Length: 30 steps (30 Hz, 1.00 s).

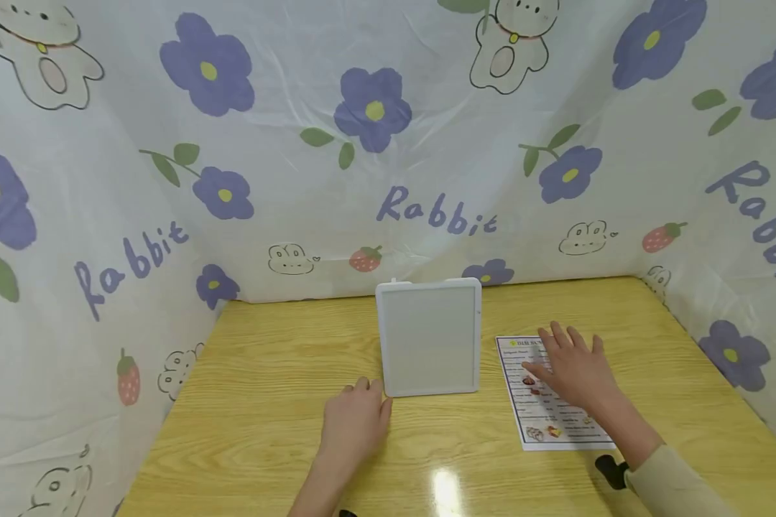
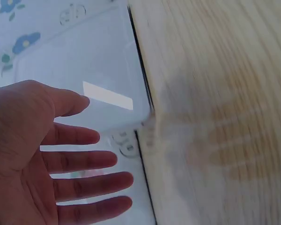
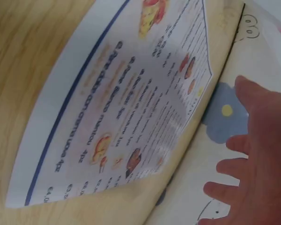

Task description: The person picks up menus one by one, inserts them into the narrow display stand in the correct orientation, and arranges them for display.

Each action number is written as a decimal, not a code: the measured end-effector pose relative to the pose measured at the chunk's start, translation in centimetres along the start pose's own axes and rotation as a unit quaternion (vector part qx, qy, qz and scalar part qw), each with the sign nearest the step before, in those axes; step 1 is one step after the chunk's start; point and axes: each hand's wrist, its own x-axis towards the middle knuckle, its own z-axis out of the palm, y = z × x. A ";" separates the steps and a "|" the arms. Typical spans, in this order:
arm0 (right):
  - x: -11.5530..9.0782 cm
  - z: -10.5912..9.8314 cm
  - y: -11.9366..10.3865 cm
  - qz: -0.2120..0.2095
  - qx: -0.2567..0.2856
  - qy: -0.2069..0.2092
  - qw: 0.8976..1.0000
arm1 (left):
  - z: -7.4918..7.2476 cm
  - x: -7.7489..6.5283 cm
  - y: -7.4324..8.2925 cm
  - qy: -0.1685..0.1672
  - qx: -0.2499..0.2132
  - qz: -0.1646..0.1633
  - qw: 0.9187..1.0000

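Observation:
A white-framed rectangular board (image 1: 430, 339) with a pale grey face stands upright near the middle of the wooden table. Just left of its lower corner is my left hand (image 1: 356, 420); the left wrist view shows its fingers (image 2: 84, 185) extended and apart, holding nothing. To the right of the board lies a printed menu sheet (image 1: 524, 402) with a blue border, food pictures and prices. Over the sheet's upper right part is my right hand (image 1: 575, 366), fingers spread and nothing gripped. Whether it touches the paper I cannot tell.
The wooden table (image 1: 265, 373) runs back to a white curtain (image 1: 284, 187) printed with purple flowers, rabbits and strawberries, which also hangs along both sides. A small black object (image 1: 612, 472) sits at my right wrist by the sleeve.

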 end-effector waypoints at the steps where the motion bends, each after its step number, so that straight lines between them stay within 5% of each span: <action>1: 0.1 0.1 0.2 0.008 0.002 0.001 1.000 | -0.1 0.0 0.6 0.001 -0.002 0.006 1.000; 9: 0.7 0.5 1.7 0.056 0.012 -0.022 0.998 | -0.4 1.0 5.7 -0.015 -0.020 0.061 0.998; 19: 1.0 0.0 3.1 0.132 0.091 -0.084 0.984 | 1.9 1.9 11.2 -0.093 -0.069 0.063 0.991; 25: 1.3 -0.1 3.3 0.149 0.102 -0.096 0.979 | 3.0 2.3 13.6 -0.127 -0.055 0.087 0.986; 30: 1.7 -0.2 3.3 0.169 0.110 -0.117 0.972 | 3.5 2.9 14.9 -0.123 -0.054 0.096 0.986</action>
